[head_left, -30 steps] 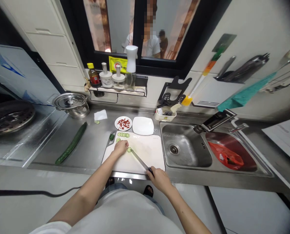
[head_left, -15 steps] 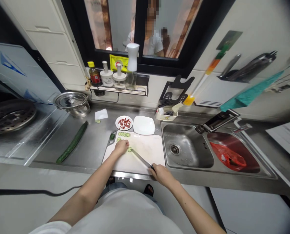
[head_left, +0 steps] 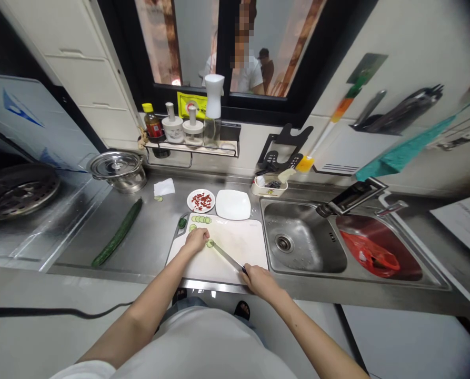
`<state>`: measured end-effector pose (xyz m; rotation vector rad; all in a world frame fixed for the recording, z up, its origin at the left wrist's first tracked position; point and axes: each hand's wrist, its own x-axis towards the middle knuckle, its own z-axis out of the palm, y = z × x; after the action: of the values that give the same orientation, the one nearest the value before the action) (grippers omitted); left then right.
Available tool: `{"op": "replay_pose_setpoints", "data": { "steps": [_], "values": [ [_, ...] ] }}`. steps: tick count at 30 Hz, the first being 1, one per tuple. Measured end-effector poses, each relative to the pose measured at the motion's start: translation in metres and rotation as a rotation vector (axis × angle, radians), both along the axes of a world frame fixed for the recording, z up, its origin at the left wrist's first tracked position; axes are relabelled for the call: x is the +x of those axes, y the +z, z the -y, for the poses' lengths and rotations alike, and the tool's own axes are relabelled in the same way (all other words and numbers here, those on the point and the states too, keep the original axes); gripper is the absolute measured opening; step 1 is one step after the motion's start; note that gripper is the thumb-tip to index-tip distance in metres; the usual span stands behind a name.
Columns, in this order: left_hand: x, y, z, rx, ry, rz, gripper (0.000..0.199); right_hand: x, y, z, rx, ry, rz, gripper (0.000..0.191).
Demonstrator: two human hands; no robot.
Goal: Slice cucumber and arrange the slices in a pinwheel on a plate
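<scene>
Head view: grips the knife point(head_left: 227, 257) by its handle with the fingers of the right hand point(head_left: 260, 281) closed, slanting the blade over the cutting board point(head_left: 245, 242) toward a cucumber slice point(head_left: 210, 243) by its tip, probably for control from the near edge. Brings the left hand point(head_left: 197, 240) close beside that slice, with fingers curled inward and nearly together, perhaps to steady or guide; cannot tell whether pinching anything. Has a row of slices point(head_left: 201, 219) along the board's far edge, seemingly out of the blade's way. Has the whole cucumber point(head_left: 118, 234) on the tabletop point(head_left: 153, 242) to the left, likely to save board space, and the white plate point(head_left: 233, 204) just beyond, within easy reach.
</scene>
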<state>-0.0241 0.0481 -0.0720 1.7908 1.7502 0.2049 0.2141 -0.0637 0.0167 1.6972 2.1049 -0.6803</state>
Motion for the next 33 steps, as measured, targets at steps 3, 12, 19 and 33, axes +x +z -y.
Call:
{"op": "replay_pose_setpoints", "data": {
  "steps": [3, 12, 19, 33],
  "values": [
    [-0.0003, -0.0010, 0.0002, 0.001, -0.001, 0.006, 0.015, -0.0005, -0.0028, -0.0011, 0.011, 0.012, 0.003, 0.033],
    [-0.0014, -0.0032, -0.0002, 0.006, -0.005, 0.018, 0.013, -0.0063, -0.0048, -0.0031, 0.034, 0.015, -0.022, 0.033],
    [-0.0024, -0.0029, 0.0021, 0.012, -0.005, 0.019, 0.014, -0.0047, 0.0011, -0.0006, 0.008, -0.004, -0.002, 0.030],
    [-0.0013, -0.0047, 0.0017, 0.014, 0.005, 0.029, 0.014, -0.0074, -0.0078, -0.0035, 0.042, 0.018, -0.003, 0.034]
  ]
}}
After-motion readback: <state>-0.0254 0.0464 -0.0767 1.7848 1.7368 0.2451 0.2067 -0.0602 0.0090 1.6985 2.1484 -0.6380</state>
